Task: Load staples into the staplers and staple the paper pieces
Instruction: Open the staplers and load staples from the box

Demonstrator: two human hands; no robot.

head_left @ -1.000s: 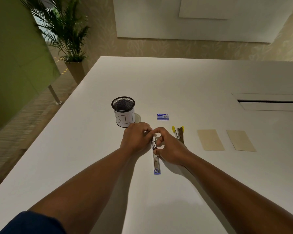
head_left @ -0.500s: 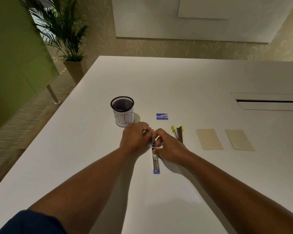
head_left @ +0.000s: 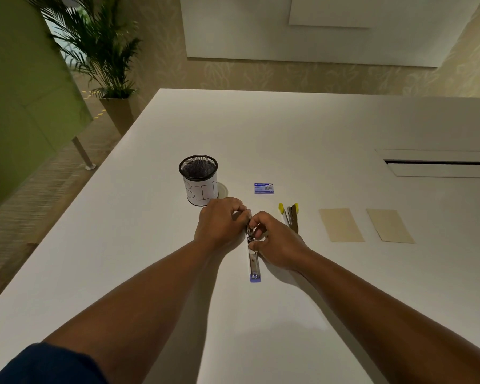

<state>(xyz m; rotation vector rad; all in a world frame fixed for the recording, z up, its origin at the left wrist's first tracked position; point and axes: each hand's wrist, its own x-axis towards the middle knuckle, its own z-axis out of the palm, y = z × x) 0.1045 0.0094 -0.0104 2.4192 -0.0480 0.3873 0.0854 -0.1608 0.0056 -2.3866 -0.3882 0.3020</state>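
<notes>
Both hands meet mid-table: left hand (head_left: pixel 219 223) curled w/ fingertips pinched on the far end of the opened blue-tipped metal stapler (head_left: pixel 253 256), right hand (head_left: pixel 275 242) gripping its middle from 3 o'clock. Stapler lies flat on the white table (head_left: pixel 316 134), blue tip toward 6. Black mesh cup labelled BIN (head_left: pixel 198 180) at 11, small blue staple box (head_left: pixel 264 188) at 12, yellow-tipped stapler (head_left: pixel 290 217) at 2, two tan paper pieces (head_left: pixel 341 225) (head_left: pixel 390 225) side by side at 3.

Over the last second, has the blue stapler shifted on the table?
No. The blue stapler lies as before, same line and same gap from the mesh bin and staple box, with both hands at its far end.
</notes>
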